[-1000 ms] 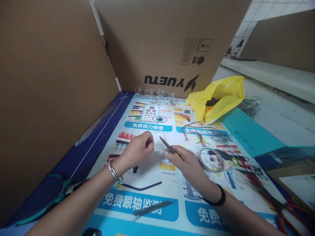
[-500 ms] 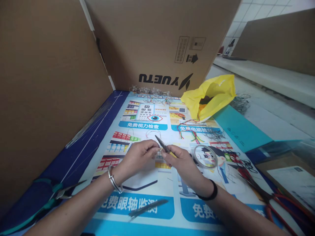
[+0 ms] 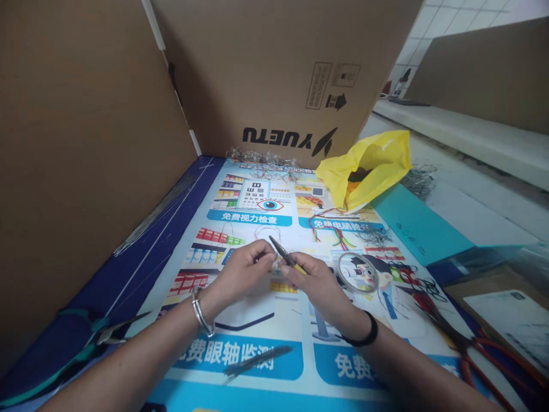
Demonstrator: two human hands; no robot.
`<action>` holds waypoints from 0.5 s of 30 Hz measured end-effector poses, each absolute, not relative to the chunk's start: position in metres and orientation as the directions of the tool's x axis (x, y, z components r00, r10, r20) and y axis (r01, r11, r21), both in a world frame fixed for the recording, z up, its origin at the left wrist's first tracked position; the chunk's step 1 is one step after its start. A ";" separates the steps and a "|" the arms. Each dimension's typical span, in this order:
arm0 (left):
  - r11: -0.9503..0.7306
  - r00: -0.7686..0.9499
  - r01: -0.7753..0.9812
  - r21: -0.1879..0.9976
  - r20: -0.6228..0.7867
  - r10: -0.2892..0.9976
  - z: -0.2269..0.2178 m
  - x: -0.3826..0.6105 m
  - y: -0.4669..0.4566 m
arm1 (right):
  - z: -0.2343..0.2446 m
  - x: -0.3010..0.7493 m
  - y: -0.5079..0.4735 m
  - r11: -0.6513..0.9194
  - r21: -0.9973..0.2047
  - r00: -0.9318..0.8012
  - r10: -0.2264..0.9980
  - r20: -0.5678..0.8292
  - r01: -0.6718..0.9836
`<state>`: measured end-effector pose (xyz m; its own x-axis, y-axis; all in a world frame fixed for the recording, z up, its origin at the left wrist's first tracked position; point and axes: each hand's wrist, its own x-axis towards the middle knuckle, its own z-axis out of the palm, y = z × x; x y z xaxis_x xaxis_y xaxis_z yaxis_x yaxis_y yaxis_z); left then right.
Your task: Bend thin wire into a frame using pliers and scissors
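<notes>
Over the middle of the printed sheet, my right hand (image 3: 312, 277) is closed round a pair of pliers (image 3: 281, 250) with dark pointed jaws and yellow on the handle. The jaws point up and left, beside my left hand's fingertips. My left hand (image 3: 249, 266) pinches a thin wire, most of it hidden by the fingers. Just beyond the hands lies a fine wire loop (image 3: 266, 233). A bundle of short dark wires (image 3: 257, 362) rests on the sheet nearer to me. Right of my right hand lies a round coil (image 3: 358, 272).
Cardboard panels (image 3: 240, 74) stand at the left and back. A yellow bag (image 3: 381, 166) lies behind coloured cords (image 3: 341, 237). Red-handled scissors (image 3: 467, 343) are at right, teal-handled cutters (image 3: 92, 337) at left. Wire pieces (image 3: 261, 157) lie along the back panel; long wires (image 3: 156, 214) lie at left.
My left hand has shifted very slightly left, away from the pliers. My right hand keeps its grip on the pliers, almost still.
</notes>
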<state>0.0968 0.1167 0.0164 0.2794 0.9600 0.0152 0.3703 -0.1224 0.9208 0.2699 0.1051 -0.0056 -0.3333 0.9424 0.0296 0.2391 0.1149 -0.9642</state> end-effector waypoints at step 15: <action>0.212 0.173 -0.089 0.973 -0.194 0.966 0.028 0.079 0.127 | -0.004 0.302 0.115 0.639 0.360 -0.711 0.453 0.538 0.680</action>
<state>0.0791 0.1272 0.0283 0.1731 0.9655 -0.1944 -0.0889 0.2119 0.9732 0.3022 0.1147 -0.0042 -0.7105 0.4533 0.5382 0.6800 0.6390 0.3595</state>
